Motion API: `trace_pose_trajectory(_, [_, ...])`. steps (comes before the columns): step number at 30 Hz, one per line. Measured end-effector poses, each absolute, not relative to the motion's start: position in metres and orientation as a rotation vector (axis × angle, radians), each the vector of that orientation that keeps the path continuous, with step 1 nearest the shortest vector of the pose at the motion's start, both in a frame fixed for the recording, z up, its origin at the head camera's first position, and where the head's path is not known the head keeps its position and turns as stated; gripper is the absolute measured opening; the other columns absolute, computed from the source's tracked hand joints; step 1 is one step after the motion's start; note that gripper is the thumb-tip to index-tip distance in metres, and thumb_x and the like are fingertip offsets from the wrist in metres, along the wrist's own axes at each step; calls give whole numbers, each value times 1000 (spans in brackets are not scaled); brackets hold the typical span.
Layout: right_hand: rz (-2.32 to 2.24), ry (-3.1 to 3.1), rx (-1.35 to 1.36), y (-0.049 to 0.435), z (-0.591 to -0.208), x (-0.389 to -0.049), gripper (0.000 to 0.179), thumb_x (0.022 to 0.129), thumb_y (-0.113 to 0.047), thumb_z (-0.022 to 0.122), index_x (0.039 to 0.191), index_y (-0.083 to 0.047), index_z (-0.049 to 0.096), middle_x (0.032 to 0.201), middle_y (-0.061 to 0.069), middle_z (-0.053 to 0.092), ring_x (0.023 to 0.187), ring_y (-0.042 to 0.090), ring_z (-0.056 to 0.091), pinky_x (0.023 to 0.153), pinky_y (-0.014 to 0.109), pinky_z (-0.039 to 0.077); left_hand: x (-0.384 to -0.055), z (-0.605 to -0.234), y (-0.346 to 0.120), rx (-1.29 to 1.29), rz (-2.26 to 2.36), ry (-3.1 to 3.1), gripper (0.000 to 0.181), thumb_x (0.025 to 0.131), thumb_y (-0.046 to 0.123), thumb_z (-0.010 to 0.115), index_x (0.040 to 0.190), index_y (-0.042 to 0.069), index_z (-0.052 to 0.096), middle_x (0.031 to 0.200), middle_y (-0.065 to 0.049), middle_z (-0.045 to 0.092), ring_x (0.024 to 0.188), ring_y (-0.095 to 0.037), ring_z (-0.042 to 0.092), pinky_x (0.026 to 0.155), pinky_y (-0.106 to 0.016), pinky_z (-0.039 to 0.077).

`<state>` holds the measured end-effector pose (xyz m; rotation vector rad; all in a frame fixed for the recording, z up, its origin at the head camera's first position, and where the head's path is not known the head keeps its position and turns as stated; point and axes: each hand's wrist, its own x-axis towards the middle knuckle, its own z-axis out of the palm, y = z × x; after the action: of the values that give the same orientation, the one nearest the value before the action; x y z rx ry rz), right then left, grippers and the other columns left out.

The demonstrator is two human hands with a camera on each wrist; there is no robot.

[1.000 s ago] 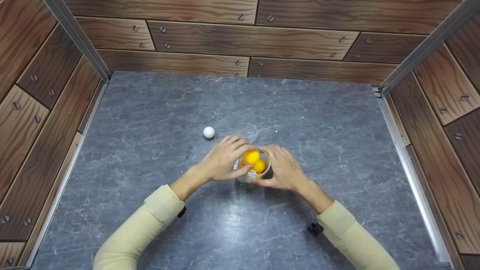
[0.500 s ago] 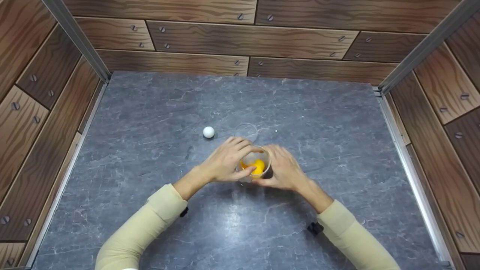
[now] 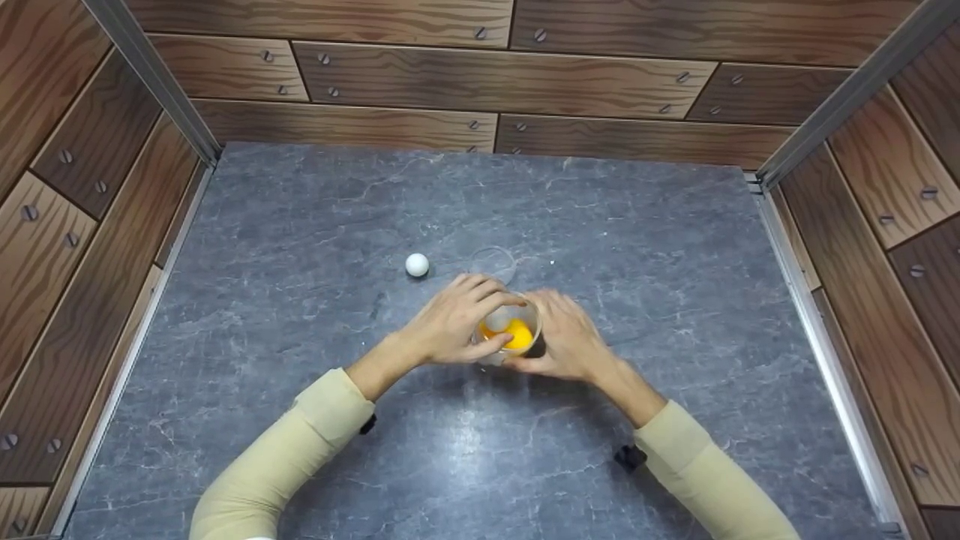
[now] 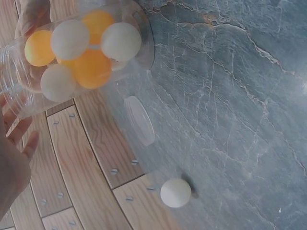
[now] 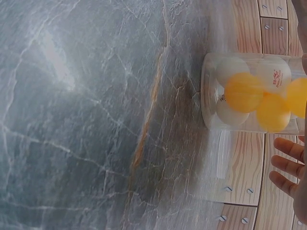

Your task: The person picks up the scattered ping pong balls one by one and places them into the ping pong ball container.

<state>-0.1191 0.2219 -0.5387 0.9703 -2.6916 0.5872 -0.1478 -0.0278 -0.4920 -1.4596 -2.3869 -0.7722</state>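
Both hands are at a clear plastic jar (image 3: 491,358) that stands upright in the middle of the table, lid off. White and orange table tennis balls (image 5: 243,92) fill its lower part in the right wrist view. My right hand (image 3: 571,339) grips the jar from the right, thumb in front and fingers behind. From the left, my left hand (image 3: 450,321) holds the rim between thumb and forefinger, partly covering the mouth. A loose white ball (image 3: 417,265) sits on the table behind the left hand. The jar's round clear lid (image 4: 139,120) lies flat behind the jar.
The grey marbled table (image 3: 315,210) ends at wood-patterned walls (image 3: 420,75) at the back and both sides. Metal profiles (image 3: 832,345) run along the side edges. A tiny white speck (image 3: 552,262) lies right of the lid.
The orange ball at my left fingers has dropped into the jar, and the balls inside have settled lower. My left hand has moved slightly right onto the rim. My right hand has stayed put.
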Motion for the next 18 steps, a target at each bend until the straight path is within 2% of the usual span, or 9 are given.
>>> trace_pose_trajectory(6, [570, -2677, 979, 222, -538, -119, 94, 83, -70, 74, 142, 0, 53, 132, 16, 66, 118, 33, 65, 104, 52, 56, -150, -492, -30, -1471, -762, -2377, 46, 100, 42, 67, 138, 17, 64, 129, -1, 69, 123, -23, 62, 104, -40, 52])
trace_pose_trajectory(13, [599, -2704, 952, 221, -537, -118, 96, 85, -77, 67, 142, -2, 53, 132, 16, 66, 118, 34, 64, 104, 53, 55, -153, -491, -37, -1462, -775, -2406, 59, 98, 55, 67, 141, 15, 61, 133, -3, 67, 123, -23, 62, 107, -41, 51])
trace_pose_trajectory(18, [598, -2712, 942, 221, -537, -118, 98, 86, -80, 64, 142, -1, 53, 131, 17, 66, 118, 34, 64, 104, 54, 55, -157, -491, -42, -1445, -754, -2414, 63, 95, 57, 69, 140, 14, 62, 135, -3, 67, 124, -24, 62, 108, -42, 50])
